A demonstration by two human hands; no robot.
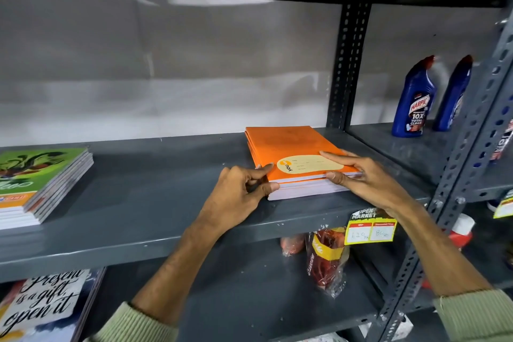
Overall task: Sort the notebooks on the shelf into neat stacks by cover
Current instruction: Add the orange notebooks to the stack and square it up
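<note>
Grey steel shelving is filling the view, with a pale sheet hanging behind the shelf (166,175) where the notebooks are lying. Toward its right end, the orange stack (294,158) is resting flat, several notebooks deep, its top cover bearing a cream label at the near edge. Both hands are working on it. The left hand (241,191) is pressing its thumb and curled fingers against the near left corner, thumb on the top cover and fingers against the page edges below. The right hand (366,178) is lying with its fingers spread flat over the near right part of the cover, thumb pushing on the front edge. By my reading, they are bracketing the pile this way to square its edges, since the lower notebooks are jutting slightly forward of the top one.

The stack's long axis is running from the front lip toward the back sheet, skewed slightly leftward at the rear, with white page edges facing the person. Well apart, at the far left, the green stack (41,175) is sitting already gathered, fanned a little along its right side. Two blue cleaner bottles (413,97) are standing in the neighbouring bay, beyond the upright.
</note>
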